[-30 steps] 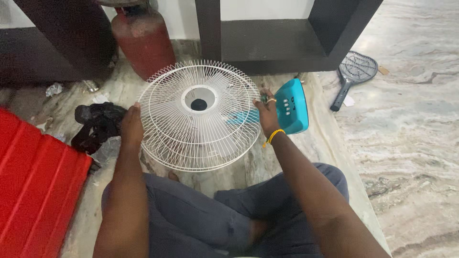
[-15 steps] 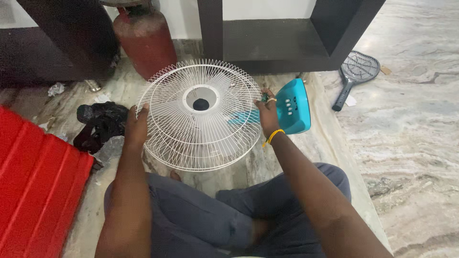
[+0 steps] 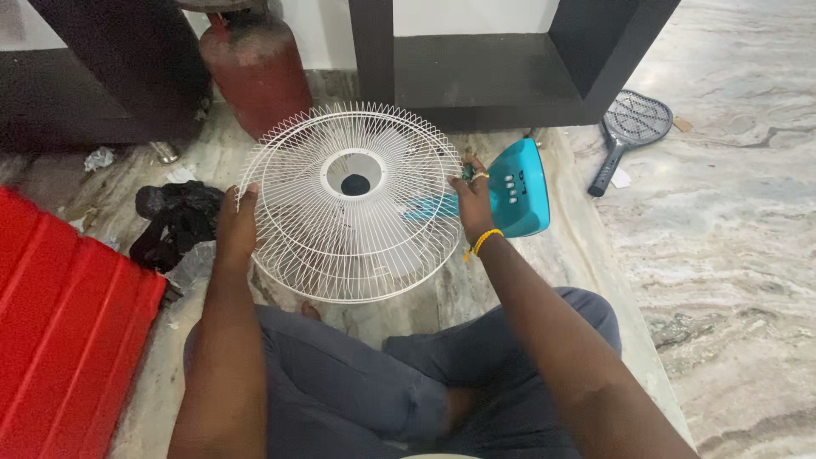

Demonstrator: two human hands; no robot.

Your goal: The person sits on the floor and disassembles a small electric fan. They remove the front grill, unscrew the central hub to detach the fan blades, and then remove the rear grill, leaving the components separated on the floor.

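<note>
A round white wire fan guard [image 3: 353, 200] with a white centre ring is held above the marble floor in front of my crossed legs. My left hand [image 3: 236, 228] grips its left rim. My right hand [image 3: 473, 204], with a ring and a yellow wristband, grips the right rim. Behind the guard lies a teal fan base [image 3: 520, 187] with buttons, partly hidden by my right hand and the wires.
A red gas cylinder [image 3: 255, 72] stands at the back beside dark wooden furniture [image 3: 493, 76]. A black bag [image 3: 174, 221] lies at the left, next to a red ribbed panel [image 3: 59, 323]. A racket-shaped insect swatter [image 3: 625, 127] lies at the right.
The guard has shifted slightly in my hands and tilted a little; my left hand slid a bit along the rim. The right hand stays on the right rim.
</note>
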